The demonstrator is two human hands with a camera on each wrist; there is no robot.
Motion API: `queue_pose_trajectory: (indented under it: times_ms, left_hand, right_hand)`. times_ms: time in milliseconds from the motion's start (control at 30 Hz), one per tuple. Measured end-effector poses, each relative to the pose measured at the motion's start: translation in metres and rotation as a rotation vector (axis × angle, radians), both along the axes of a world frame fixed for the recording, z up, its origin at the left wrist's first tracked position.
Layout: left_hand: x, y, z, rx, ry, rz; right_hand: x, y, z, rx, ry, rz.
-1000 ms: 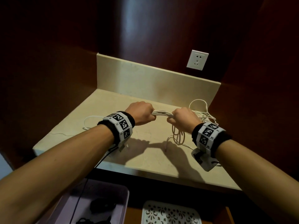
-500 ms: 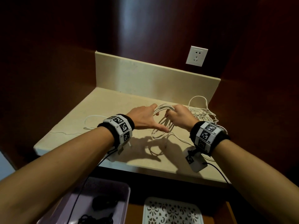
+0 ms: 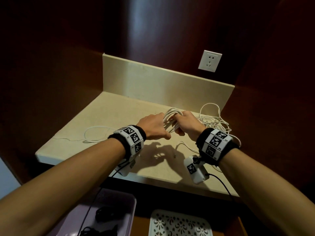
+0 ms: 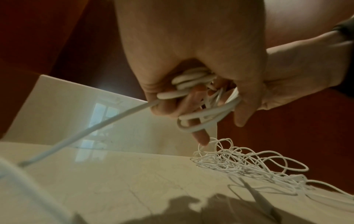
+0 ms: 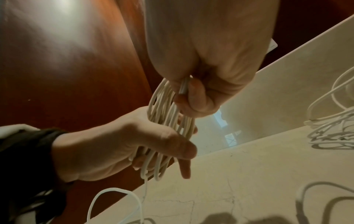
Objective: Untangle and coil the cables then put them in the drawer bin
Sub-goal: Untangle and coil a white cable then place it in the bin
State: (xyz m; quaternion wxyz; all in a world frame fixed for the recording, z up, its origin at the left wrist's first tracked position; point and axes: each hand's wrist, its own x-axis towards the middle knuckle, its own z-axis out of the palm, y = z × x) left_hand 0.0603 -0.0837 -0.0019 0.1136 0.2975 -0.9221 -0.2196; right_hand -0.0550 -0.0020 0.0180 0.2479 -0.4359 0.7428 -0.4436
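The far part of the coil of white cable [image 3: 171, 120] is hidden between the two hands, and in the head view the fingers of both hands are mostly covered by the backs of the hands. At the bottom of the head view a purple bin [image 3: 119, 206] and a white patterned basket [image 3: 180, 223] are cut off by the edge; some dark things lie in the bin, but they are too dark to name. Both forearms reach forward over the beige tabletop [image 3: 109, 116], and the hands meet above its middle, raised a little from the surface. The left hand [image 3: 153, 126] has its fingers passed through the loops of the coil and curled around them, with the thumb stretched out toward the right. The right hand [image 3: 187, 124] is closed on the upper end of the same coil; in the right wrist view its thumb and fingers pinch the strands together. So both hands are clamped on the coil, close to each other. From the left hand one loose strand [image 3: 97, 133] runs down to the left and lies in a loop on the tabletop. A tangled pile of thinner white cable [image 3: 214, 121] lies on the tabletop by the right wall, just beside the right hand. A white wall socket [image 3: 210, 60] is on the dark red wall above the back edge.
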Motion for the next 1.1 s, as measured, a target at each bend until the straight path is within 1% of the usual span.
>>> queue_pose_trajectory:
  times_ms: [100,267,367,567,667,800,900,967,1000,1033,1100]
  left_hand:
    - [-0.001,-0.003,-0.001,0.059,-0.009,0.031]
    - [-0.002,-0.009,-0.002,0.023,-0.06,0.087]
    - [-0.004,-0.009,-0.002,0.052,-0.043,0.066]
    - [-0.009,-0.01,-0.004,0.237,0.117,-0.019]
    - [-0.009,-0.011,-0.005,0.337,0.174,-0.07]
    - [-0.008,-0.01,0.0,0.276,0.121,-0.023]
    - [-0.006,-0.009,0.004,0.198,0.046,-0.008]
    - [-0.005,-0.01,0.004,0.163,-0.012,-0.007]
    - [-0.004,-0.011,0.004,0.148,-0.043,-0.007]
    - [-0.004,-0.012,0.004,0.138,-0.071,-0.005]
    - [-0.004,-0.012,0.003,0.132,-0.091,-0.003]
  right_hand:
    - [0.001,0.002,-0.001,0.026,0.018,0.03]
    - [-0.002,0.005,0.0,0.099,0.13,0.114]
    - [-0.003,0.006,0.001,0.086,0.131,0.111]
    - [-0.002,0.004,0.002,0.013,0.101,0.097]
    - [-0.001,0.004,0.005,0.008,0.088,0.095]
    - [-0.005,0.006,0.008,0.045,0.044,0.146]
    - [-0.012,0.011,0.011,0.103,0.079,0.217]
    - [-0.017,0.016,0.016,0.126,0.103,0.224]
    - [-0.019,0.018,0.019,0.141,0.17,0.229]
    - [-0.02,0.021,0.021,0.161,0.294,0.247]
    - [-0.017,0.025,0.022,0.227,0.671,0.33]
